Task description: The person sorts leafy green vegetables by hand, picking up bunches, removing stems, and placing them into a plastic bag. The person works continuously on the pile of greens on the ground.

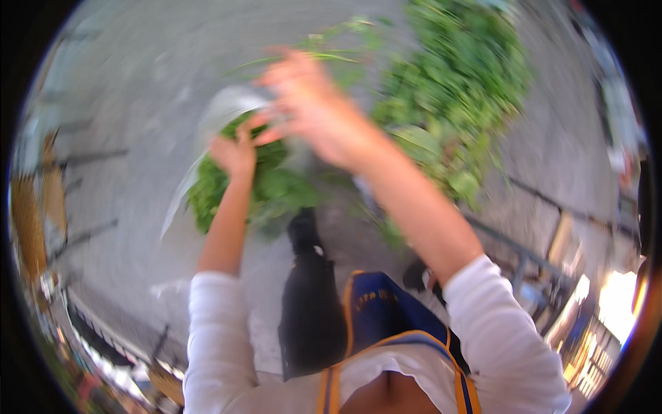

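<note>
A clear plastic bag [231, 103] partly encloses a bunch of leafy greens [279, 186] in front of me. My left hand [235, 150] is on the bag and the greens at its mouth; what its fingers grip is unclear. Just right of it and over the bag's edge, my right hand [300, 98] is blurred, with its fingers spread. Loose green stems [336, 54] show beyond its fingertips, and I cannot tell whether the hand touches them. A large heap of leafy greens [455, 88] lies on the grey floor to the right.
Below the hands are my dark trouser leg [310, 321] and a blue apron [382, 305] with orange edging. A metal frame [517, 253] stands at the lower right. Brown cardboard-like pieces [28, 222] are at the far left. Scattered leaves lie near the heap.
</note>
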### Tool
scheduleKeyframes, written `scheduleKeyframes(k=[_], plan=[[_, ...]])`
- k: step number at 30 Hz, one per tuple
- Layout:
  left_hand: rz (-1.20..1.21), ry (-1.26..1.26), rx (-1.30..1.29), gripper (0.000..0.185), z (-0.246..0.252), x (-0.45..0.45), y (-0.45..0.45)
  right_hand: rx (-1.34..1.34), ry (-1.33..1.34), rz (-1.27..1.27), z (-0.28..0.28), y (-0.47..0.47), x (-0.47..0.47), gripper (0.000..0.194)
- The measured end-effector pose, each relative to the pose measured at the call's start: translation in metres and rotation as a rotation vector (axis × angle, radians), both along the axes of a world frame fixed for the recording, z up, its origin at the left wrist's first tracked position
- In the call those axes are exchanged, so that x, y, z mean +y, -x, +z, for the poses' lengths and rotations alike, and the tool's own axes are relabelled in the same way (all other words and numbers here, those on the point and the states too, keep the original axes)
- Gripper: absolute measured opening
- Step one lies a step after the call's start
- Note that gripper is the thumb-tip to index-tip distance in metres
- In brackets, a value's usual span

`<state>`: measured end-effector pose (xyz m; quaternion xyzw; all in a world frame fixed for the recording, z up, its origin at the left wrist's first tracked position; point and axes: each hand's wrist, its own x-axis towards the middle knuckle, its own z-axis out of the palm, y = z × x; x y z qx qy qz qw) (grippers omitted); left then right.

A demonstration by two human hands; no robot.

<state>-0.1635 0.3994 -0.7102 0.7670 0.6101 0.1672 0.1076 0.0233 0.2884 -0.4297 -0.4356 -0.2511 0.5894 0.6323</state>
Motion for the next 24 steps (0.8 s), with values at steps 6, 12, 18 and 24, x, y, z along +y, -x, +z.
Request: scheduleKeyframes(k=[6, 12, 18, 24], plan=[[-0.637, -0.035, 0.757, 0.048, -0.016, -0.036, 0.012, -0.204, -0.163, 0.094, 0.015, 0.042, -0.027, 0.079], [-0.441, 0.147, 0.704, 0.047, -0.005, 0.032, 0.051, -0.489, -0.124, 0.083, 0.025, 0.033, -0.097, 0.065], [-0.533, 0.447, 0.111, 0.046, 0.028, -0.022, 0.034, -0.724, -0.03, -0.409, -0.016, -0.101, -0.255, 0.022], [-0.42, 0.9, -0.202, 0.056, 0.092, -0.106, 0.002, -0.545, 0.998, -0.63, -0.161, -0.228, -0.423, 0.031]])
